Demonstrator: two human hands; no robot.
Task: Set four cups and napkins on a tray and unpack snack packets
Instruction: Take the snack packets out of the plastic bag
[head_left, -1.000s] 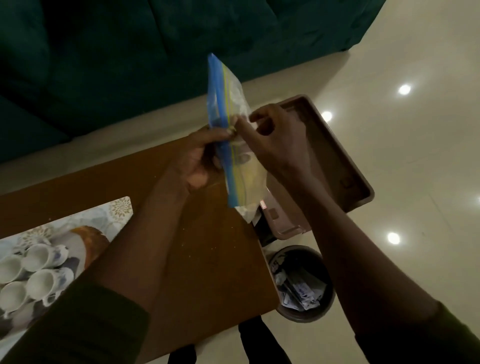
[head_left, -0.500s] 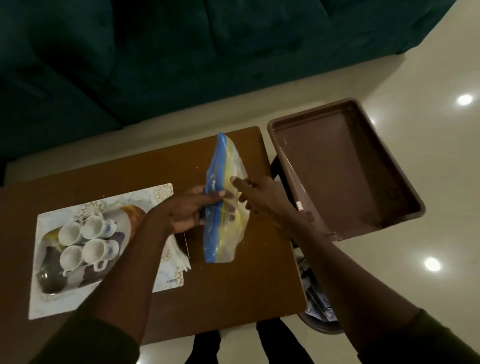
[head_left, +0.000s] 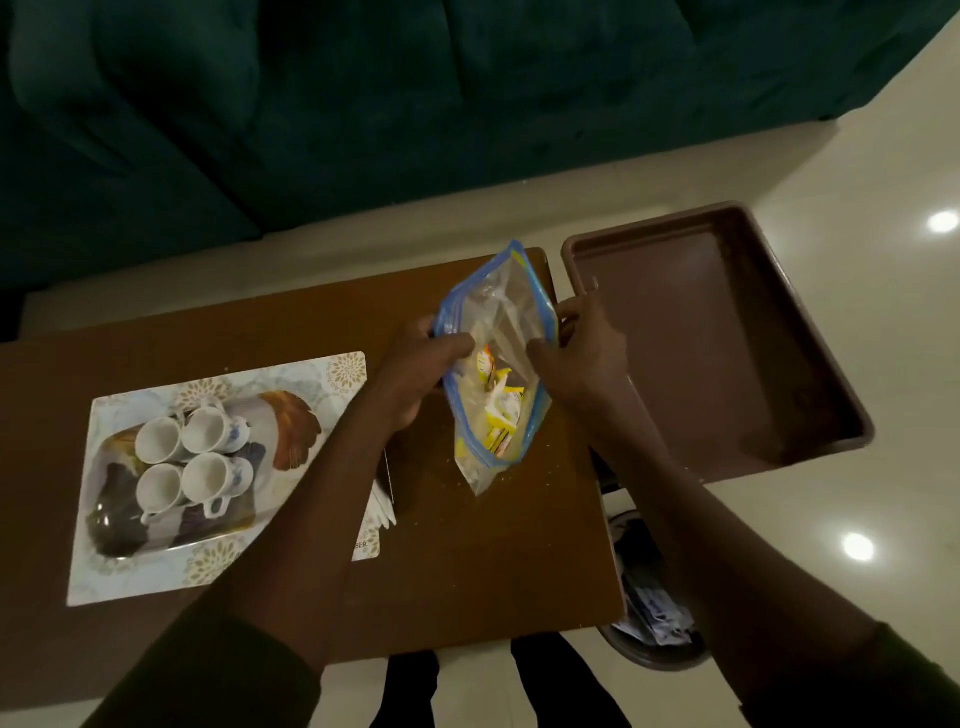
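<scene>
Above a wooden table (head_left: 467, 561), a person's left hand (head_left: 415, 369) and right hand (head_left: 582, 358) each pinch one side of a clear zip bag (head_left: 498, 364), its mouth spread to show yellow snack packets (head_left: 498, 410) inside. Four white cups (head_left: 189, 462) already stand clustered on a patterned tray (head_left: 98, 525), with what look like napkins (head_left: 383, 506) beside it. Unpacking appears barely begun, and a brown tub (head_left: 727, 332) waits empty just right of the table.

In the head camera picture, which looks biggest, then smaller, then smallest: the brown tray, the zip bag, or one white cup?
1. Brown tray, biggest by far.
2. Zip bag, which both hands hold open above the table; it sits nearer the camera, so it may look bigger than it is.
3. One white cup, smallest.
</scene>
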